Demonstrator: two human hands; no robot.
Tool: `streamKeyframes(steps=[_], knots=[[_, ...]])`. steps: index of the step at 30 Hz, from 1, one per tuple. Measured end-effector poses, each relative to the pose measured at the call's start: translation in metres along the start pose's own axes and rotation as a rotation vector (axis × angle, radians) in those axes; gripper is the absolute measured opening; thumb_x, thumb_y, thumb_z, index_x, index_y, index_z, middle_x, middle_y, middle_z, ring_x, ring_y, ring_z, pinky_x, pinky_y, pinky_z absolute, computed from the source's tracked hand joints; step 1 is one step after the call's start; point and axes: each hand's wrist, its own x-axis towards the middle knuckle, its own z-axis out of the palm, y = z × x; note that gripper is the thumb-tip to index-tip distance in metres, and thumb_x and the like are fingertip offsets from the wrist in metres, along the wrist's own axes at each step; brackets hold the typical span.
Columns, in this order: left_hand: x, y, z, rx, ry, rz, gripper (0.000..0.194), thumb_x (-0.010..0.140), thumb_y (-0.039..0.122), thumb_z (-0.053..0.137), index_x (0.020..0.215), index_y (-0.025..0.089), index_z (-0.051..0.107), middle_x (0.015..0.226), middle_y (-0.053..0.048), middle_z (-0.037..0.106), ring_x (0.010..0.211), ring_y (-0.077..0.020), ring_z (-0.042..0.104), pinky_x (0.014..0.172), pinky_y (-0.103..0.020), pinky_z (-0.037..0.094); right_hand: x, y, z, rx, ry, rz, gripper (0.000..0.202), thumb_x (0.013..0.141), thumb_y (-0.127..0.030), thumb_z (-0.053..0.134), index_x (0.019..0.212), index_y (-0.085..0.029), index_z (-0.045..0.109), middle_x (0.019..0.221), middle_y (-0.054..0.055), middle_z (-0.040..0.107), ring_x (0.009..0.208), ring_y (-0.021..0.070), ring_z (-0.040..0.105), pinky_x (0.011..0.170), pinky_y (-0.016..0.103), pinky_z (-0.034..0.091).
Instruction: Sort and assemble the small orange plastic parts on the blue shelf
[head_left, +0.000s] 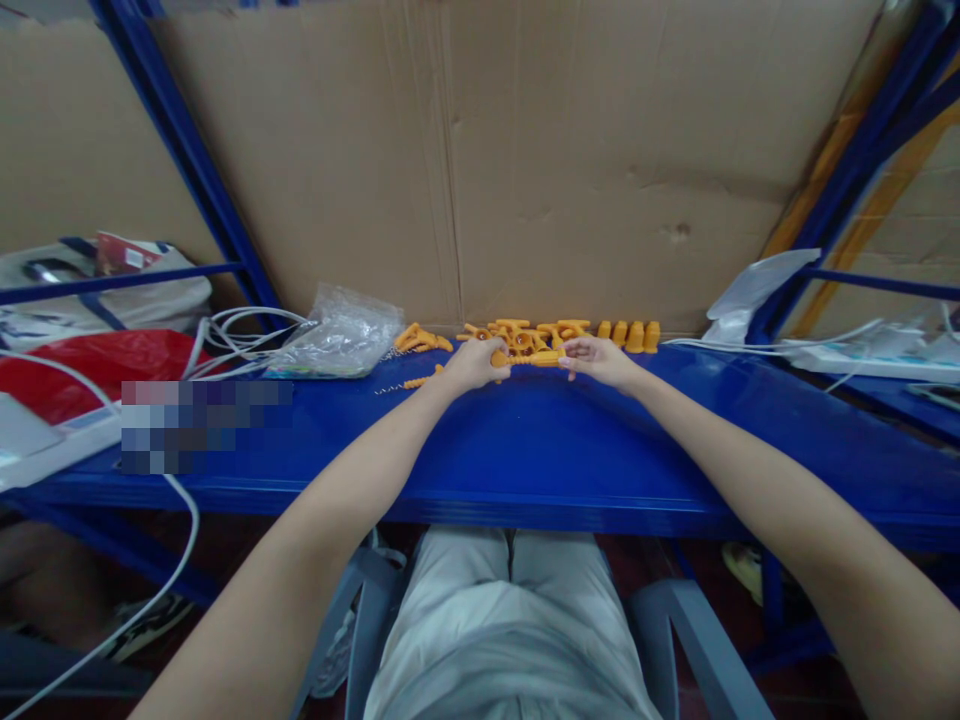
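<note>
A long orange plastic piece [545,358] is held level between my two hands, just above the blue tabletop. My left hand [475,366] is closed around its left end. At the right end, the thumb and fingertips of my right hand [602,362] pinch it, the other fingers loosely bent. Behind my hands lies a pile of orange plastic parts [517,338], partly hidden by them. To the left are an orange part with a metal spiral [424,339] and, nearer me, another orange piece with a thin metal spiral [415,383]. Several orange cup-shaped pieces [635,337] stand in a row at right.
A cardboard panel [585,170] closes off the back of the blue table [525,450]. Clear plastic bags [341,335] and white cables [225,335] lie left, beside a red bag [90,365]. Blue posts [187,150] rise at both sides. A power strip [862,357] lies right.
</note>
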Motion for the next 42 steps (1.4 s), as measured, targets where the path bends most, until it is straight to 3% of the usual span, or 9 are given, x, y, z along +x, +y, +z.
streamKeyframes(steps=[10,15,22,27,32,37,42], knots=[[-0.001,0.005,-0.004,-0.001,-0.022,-0.022,0.026,0.075,0.024,0.072,0.1,0.017,0.074,0.069,0.0,0.068,0.066,-0.0166,0.061,0.065,-0.025,0.042,-0.003,-0.01,0.003,-0.02,0.042,0.06,0.029,0.07,-0.035,0.09,0.083,-0.019,0.069,0.076,0.002,0.072,0.061,0.014,0.066,0.074,0.034,0.062],[-0.003,0.008,-0.006,0.026,-0.015,-0.025,0.026,0.076,0.024,0.072,0.101,0.017,0.074,0.071,-0.001,0.07,0.07,-0.0177,0.063,0.068,-0.026,0.045,-0.008,-0.018,0.004,-0.063,0.039,0.123,0.032,0.075,-0.044,0.086,0.083,-0.017,0.072,0.065,0.003,0.07,0.06,0.0141,0.064,0.072,0.032,0.057],[-0.003,0.008,-0.007,0.044,-0.01,-0.02,0.026,0.076,0.025,0.071,0.101,0.018,0.074,0.074,-0.002,0.071,0.072,-0.0189,0.066,0.073,-0.027,0.048,-0.008,-0.017,0.004,-0.018,-0.007,0.197,0.036,0.08,-0.052,0.081,0.077,-0.017,0.07,0.076,0.007,0.074,0.058,0.0115,0.06,0.06,0.026,0.051],[-0.001,0.004,-0.006,0.007,0.025,-0.014,0.024,0.072,0.026,0.072,0.095,0.019,0.075,0.07,0.0,0.069,0.071,-0.0185,0.064,0.072,-0.027,0.047,-0.004,-0.006,0.006,-0.115,-0.043,0.03,0.039,0.078,-0.055,0.081,0.086,-0.021,0.065,0.084,0.005,0.072,0.063,0.0144,0.064,0.064,0.03,0.056],[0.001,0.005,-0.009,-0.049,0.003,-0.067,0.022,0.072,0.025,0.071,0.091,0.017,0.076,0.065,0.002,0.066,0.066,-0.0165,0.061,0.067,-0.026,0.044,-0.003,0.002,0.006,-0.317,0.048,-0.22,0.047,0.076,-0.054,0.08,0.108,-0.023,0.065,0.096,0.007,0.07,0.073,0.0198,0.065,0.073,0.038,0.059],[0.0,0.008,-0.011,-0.078,-0.022,-0.09,0.025,0.071,0.024,0.07,0.093,0.015,0.077,0.06,0.004,0.061,0.06,-0.0146,0.056,0.062,-0.025,0.041,-0.003,0.0,0.003,-0.393,0.044,-0.27,0.04,0.079,-0.043,0.078,0.111,-0.02,0.068,0.106,0.011,0.071,0.082,0.0226,0.067,0.081,0.041,0.059],[-0.001,0.008,-0.013,-0.104,-0.006,-0.06,0.022,0.071,0.025,0.07,0.091,0.017,0.077,0.058,0.005,0.059,0.059,-0.0135,0.055,0.061,-0.024,0.04,-0.005,-0.004,0.003,-0.387,0.059,-0.233,0.036,0.076,-0.044,0.08,0.102,-0.021,0.07,0.09,0.007,0.071,0.076,0.0226,0.067,0.072,0.038,0.057]])
